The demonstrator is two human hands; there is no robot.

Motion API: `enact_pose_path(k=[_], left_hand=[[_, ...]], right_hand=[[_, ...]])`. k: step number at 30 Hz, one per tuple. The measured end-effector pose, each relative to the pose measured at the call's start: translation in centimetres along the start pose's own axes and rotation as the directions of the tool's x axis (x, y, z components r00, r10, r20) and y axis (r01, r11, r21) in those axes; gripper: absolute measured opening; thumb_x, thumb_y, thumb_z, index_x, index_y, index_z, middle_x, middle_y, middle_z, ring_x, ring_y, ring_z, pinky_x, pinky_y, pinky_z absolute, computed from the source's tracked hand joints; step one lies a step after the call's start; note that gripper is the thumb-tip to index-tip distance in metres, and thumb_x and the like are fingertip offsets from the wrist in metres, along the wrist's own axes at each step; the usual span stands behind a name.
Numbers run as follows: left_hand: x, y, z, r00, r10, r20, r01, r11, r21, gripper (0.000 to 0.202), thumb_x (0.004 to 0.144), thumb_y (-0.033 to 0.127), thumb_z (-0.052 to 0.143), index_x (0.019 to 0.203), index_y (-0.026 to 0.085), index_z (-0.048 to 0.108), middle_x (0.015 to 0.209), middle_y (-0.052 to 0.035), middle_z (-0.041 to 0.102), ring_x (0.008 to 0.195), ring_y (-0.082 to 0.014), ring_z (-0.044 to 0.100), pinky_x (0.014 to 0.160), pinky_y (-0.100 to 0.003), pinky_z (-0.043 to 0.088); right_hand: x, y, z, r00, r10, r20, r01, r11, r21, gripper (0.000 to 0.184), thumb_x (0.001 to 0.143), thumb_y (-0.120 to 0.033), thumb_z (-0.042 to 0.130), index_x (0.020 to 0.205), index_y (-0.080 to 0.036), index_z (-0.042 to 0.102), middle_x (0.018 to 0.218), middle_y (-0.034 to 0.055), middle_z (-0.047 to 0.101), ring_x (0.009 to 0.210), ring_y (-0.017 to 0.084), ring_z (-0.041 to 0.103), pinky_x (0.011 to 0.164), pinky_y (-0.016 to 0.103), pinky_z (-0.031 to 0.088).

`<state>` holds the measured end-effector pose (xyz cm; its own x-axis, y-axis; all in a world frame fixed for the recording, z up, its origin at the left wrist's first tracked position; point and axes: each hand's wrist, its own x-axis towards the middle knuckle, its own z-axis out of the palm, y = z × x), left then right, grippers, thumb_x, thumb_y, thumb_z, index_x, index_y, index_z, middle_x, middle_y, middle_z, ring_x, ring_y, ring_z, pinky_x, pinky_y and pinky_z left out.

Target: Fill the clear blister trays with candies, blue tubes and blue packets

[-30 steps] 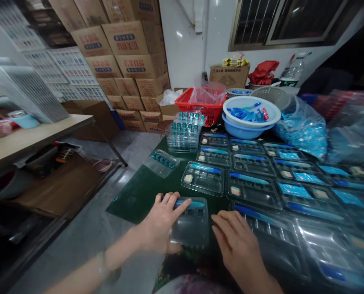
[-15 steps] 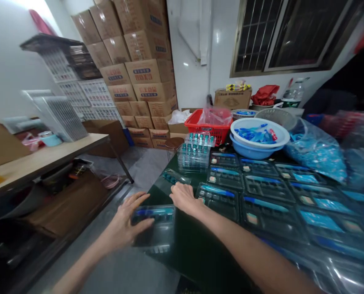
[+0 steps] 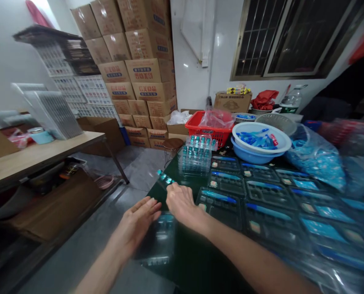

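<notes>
My left hand (image 3: pixel 138 223) holds a clear plastic tray (image 3: pixel 159 241) by its left side, fingers stretched over its top. The tray carries a blue piece and hangs partly past the near left corner of the dark green table (image 3: pixel 197 261). Just beyond it, my right hand (image 3: pixel 179 202) is closed on a small clear strip of teal pieces (image 3: pixel 164 178), which tilts up off the table. A grid of clear trays (image 3: pixel 261 192) with blue sticks and small pads lies to the right of both hands.
A stack of clear trays with teal pieces (image 3: pixel 196 159) stands behind my hands. Further back are a red basket (image 3: pixel 212 126), stacked basins of blue parts (image 3: pixel 260 143) and a bag of blue packets (image 3: pixel 316 157). A wooden bench (image 3: pixel 41 153) and stacked cartons (image 3: pixel 135 81) are on the left.
My left hand carried the clear tray from in front of me out to the table's left corner. My right hand reached forward to the small strip of teal pieces and tipped it up.
</notes>
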<state>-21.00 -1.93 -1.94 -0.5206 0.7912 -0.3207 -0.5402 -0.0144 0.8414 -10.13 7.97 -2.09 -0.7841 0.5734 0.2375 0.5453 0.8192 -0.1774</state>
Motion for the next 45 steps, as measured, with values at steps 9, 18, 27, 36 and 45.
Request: enact_pose_path(k=[9,18,27,36,45], left_hand=[[-3.0,-1.5,0.7,0.975,0.142,0.172,-0.08,0.941,-0.328,0.042,0.066,0.042,0.063,0.105,0.028,0.056,0.115,-0.005,0.058,0.113,-0.0284,0.046,0.086,-0.041,0.044],[-3.3,-1.4,3.9,0.92,0.175,0.35,-0.005,0.899,-0.439,0.058,0.067,0.059,0.048,0.111,0.022,0.05,0.129,-0.0188,0.044,0.12,-0.0352,0.035,0.095,-0.053,0.029],[-0.2,-1.5,11.3,0.768,-0.034,0.639,0.117,0.989,-0.089,0.048,0.072,0.041,0.051,0.115,0.019,0.05,0.114,-0.0167,0.055,0.106,-0.0325,0.05,0.086,-0.048,0.038],[0.2,-4.1,14.3,0.483,-0.035,0.875,-0.698,0.587,0.409,0.07,0.061,0.029,0.068,0.126,0.025,0.043,0.122,-0.0101,0.051,0.112,-0.0306,0.043,0.093,-0.044,0.029],[1.2,-8.8,13.4,0.315,-0.396,0.863,-0.945,-0.217,0.245,0.107,0.044,0.065,0.064,0.136,0.027,0.023,0.131,-0.0191,0.035,0.115,-0.0415,0.029,0.09,-0.057,0.017]], right_hand=[[-8.5,-5.4,-3.5,0.943,-0.277,-0.186,0.28,0.96,-0.01,0.019,0.067,-0.015,0.057,0.083,-0.011,0.045,0.08,0.0069,0.048,0.069,0.019,0.05,0.047,0.028,0.042],[-12.6,0.8,-2.4,0.925,0.203,-0.32,-0.167,0.977,0.135,0.018,0.083,-0.019,0.045,0.1,-0.018,0.05,0.103,0.0082,0.052,0.094,0.023,0.047,0.077,0.038,0.04],[-15.6,4.1,2.6,0.968,0.219,-0.12,-0.229,0.971,-0.074,0.036,0.075,-0.013,0.052,0.11,-0.007,0.05,0.101,0.0163,0.056,0.099,0.027,0.046,0.084,0.041,0.036],[-21.5,1.6,0.7,0.907,0.177,-0.383,-0.164,0.984,0.065,0.027,0.081,-0.013,0.048,0.107,-0.016,0.052,0.11,0.0091,0.054,0.109,0.026,0.041,0.088,0.042,0.033],[-24.5,2.7,-0.7,0.957,0.212,-0.197,-0.167,0.961,0.222,0.019,0.08,-0.01,0.044,0.095,-0.016,0.054,0.089,0.0065,0.053,0.089,0.023,0.046,0.077,0.041,0.036]])
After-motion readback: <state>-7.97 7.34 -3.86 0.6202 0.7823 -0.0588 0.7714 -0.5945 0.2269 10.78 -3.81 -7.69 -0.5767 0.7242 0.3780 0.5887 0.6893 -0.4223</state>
